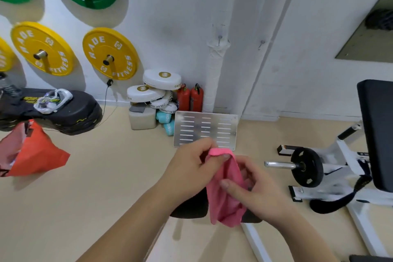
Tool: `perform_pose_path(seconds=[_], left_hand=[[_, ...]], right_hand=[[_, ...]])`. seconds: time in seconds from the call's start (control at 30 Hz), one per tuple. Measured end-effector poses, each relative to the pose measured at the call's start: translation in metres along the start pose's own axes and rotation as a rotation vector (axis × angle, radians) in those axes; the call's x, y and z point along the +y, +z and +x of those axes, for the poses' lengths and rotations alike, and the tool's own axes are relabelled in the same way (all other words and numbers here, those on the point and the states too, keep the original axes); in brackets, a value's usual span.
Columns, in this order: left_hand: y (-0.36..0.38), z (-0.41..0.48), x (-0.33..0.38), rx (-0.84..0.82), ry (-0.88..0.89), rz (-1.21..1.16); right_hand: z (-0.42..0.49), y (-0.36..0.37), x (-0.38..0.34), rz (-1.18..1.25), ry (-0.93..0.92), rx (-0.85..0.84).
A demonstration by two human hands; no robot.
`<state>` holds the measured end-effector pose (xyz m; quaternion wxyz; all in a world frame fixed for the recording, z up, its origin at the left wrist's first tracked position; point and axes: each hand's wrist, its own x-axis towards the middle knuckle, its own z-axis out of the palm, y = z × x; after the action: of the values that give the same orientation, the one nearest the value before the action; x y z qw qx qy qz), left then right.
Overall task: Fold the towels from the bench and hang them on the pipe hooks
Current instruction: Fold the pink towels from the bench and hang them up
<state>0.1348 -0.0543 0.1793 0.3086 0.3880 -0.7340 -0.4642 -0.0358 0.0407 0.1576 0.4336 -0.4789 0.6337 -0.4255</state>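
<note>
One pink towel [223, 189], hanging folded between two hands, pinched at its top by the left hand [191, 168], gripped lower down by the right hand [257, 191], fingers [217, 160] of both clamped on the cloth. Ahead at the white pipe [217, 74], two hooks [220, 38] — beside it, two red fire extinguishers [196, 98].

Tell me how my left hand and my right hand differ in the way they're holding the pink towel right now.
The left hand pinches the pink towel at its top edge; the right hand grips it lower, around the middle. The left hand reaches in from the towel's left side, the right hand from its right side. Shared: both hold the same towel, each with its thumb on the face nearest the camera.
</note>
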Motion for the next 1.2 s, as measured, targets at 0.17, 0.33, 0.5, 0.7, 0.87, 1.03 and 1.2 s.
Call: perform_pose_path(seconds=[0.17, 0.33, 0.5, 0.7, 0.87, 1.03, 1.2], left_hand=[[0.015, -0.011, -0.002, -0.068, -0.007, -0.077], [0.029, -0.022, -0.028, -0.246, -0.1, -0.039], [0.061, -0.025, -0.053, -0.324, -0.082, 0.042], [0.057, -0.026, -0.071, -0.496, -0.276, -0.022], [0.035, -0.001, -0.073, -0.458, -0.29, 0.33], [-0.026, 0.054, -0.021, 0.169, -0.245, 0.243], [-0.074, 0.082, 0.039, 0.455, 0.001, 0.115]], right_hand=[[0.008, -0.017, -0.011, -0.091, -0.037, 0.004], [-0.003, -0.023, -0.004, 0.084, -0.042, 0.128], [-0.005, -0.023, -0.006, 0.234, -0.051, 0.236], [0.001, -0.059, 0.011, 0.206, 0.026, 0.369], [0.031, -0.088, 0.002, 0.318, 0.131, 0.381], [0.065, -0.116, -0.049, 0.309, -0.006, 0.44], [0.081, -0.12, -0.1, 0.351, -0.227, 0.495]])
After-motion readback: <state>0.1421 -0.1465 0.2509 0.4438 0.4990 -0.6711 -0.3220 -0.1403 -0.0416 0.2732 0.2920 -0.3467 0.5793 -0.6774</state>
